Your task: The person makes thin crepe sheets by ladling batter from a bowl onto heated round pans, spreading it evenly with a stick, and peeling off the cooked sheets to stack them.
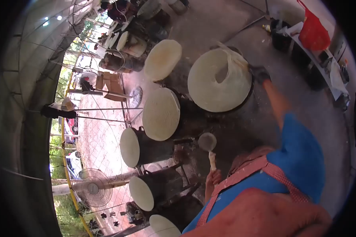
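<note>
My left hand, bare, is wrapped round the pale handle of a round ladle-like tool. My right hand, in a dark glove, is at the rim of the largest round griddle. Its fingers appear closed on the edge of a thin whitish sheet, which is partly lifted and folded over the griddle, leaving a darker gap near the middle. Beside it are a pale round top with a brownish centre and another whitish one.
More pale-topped drums stand in a row, including one lower down. A fan and a cardboard box are beyond them. A side table bears a red cloth-like item. Part of another person shows at the top.
</note>
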`<state>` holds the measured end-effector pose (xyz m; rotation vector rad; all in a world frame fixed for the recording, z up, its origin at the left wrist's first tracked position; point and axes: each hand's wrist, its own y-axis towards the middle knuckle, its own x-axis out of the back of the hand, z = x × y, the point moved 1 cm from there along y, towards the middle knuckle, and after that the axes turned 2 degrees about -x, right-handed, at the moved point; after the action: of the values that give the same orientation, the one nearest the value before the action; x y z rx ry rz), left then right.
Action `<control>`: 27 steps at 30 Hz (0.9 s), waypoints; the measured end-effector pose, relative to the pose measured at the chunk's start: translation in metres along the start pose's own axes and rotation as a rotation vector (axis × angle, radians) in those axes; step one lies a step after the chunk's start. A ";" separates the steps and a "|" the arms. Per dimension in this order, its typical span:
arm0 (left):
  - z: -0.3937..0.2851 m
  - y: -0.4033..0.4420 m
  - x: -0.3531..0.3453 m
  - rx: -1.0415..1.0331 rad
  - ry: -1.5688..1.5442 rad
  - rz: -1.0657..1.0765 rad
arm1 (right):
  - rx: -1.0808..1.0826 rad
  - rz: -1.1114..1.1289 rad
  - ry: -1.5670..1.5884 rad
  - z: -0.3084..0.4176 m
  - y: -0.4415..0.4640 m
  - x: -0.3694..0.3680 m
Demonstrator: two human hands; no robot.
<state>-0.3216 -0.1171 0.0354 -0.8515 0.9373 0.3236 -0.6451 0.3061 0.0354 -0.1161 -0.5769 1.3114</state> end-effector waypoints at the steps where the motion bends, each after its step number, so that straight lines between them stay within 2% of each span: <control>1: -0.003 0.006 0.004 -0.017 0.031 0.062 | 0.534 0.018 0.574 -0.050 0.022 -0.025; 3: -0.015 0.009 0.008 0.061 -0.005 0.073 | 0.310 -0.115 -0.229 -0.062 -0.024 -0.067; 4: -0.025 0.013 0.016 0.137 -0.041 0.093 | 0.297 -0.120 -0.239 -0.081 -0.005 -0.092; 5: -0.070 0.017 0.060 0.146 0.035 -0.092 | 0.460 -0.317 -0.270 -0.111 0.030 -0.128; 6: -0.056 0.006 0.046 0.154 0.006 -0.118 | 0.606 -0.490 -0.300 -0.144 0.032 -0.153; 7: -0.035 0.004 0.006 0.090 -0.124 -0.123 | 0.239 -0.132 0.017 -0.098 -0.029 -0.106; 8: -0.027 -0.002 -0.017 0.017 -0.235 -0.121 | -0.210 0.087 0.245 -0.043 -0.099 -0.056; 9: -0.029 -0.012 -0.018 0.014 -0.230 -0.128 | -0.170 0.119 0.250 -0.043 -0.090 -0.043; 11: -0.033 -0.022 -0.015 -0.087 -0.165 -0.109 | 0.011 0.019 0.077 -0.069 -0.078 -0.041; 13: -0.056 -0.027 0.008 -0.030 -0.184 -0.091 | 0.274 -0.181 -0.275 -0.123 -0.063 -0.086; 14: -0.064 -0.019 0.014 0.019 -0.206 -0.060 | 0.326 -0.239 -0.342 -0.139 -0.071 -0.105; 15: -0.060 -0.019 0.004 -0.099 -0.222 -0.124 | 0.341 -0.250 -0.358 -0.147 -0.083 -0.113; 17: -0.060 -0.020 0.008 -0.168 -0.148 -0.118 | 0.350 -0.199 -0.288 -0.144 -0.096 -0.098; 19: -0.069 -0.024 0.008 -0.248 -0.044 -0.095 | 0.366 -0.101 -0.067 -0.126 -0.083 -0.064; 21: -0.073 -0.024 0.008 0.038 -0.199 0.036 | 0.418 -0.086 0.071 -0.087 -0.060 -0.039; 23: -0.072 -0.021 0.001 0.035 -0.227 0.034 | 0.155 -0.335 -0.150 -0.048 -0.042 -0.010; 24: -0.067 -0.021 -0.003 0.026 -0.285 0.010 | 0.156 -0.337 -0.137 -0.049 -0.018 -0.015; 26: -0.069 -0.019 -0.014 -0.029 -0.294 0.002 | 0.028 -0.187 -0.483 -0.066 0.020 -0.043; 27: -0.076 -0.014 -0.015 0.017 -0.276 0.012 | 0.063 -0.087 -0.630 -0.022 -0.028 -0.039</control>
<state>-0.3657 -0.1823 0.0309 -0.7630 0.6871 0.4311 -0.6159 0.2675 0.0151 0.3851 -1.0582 1.2729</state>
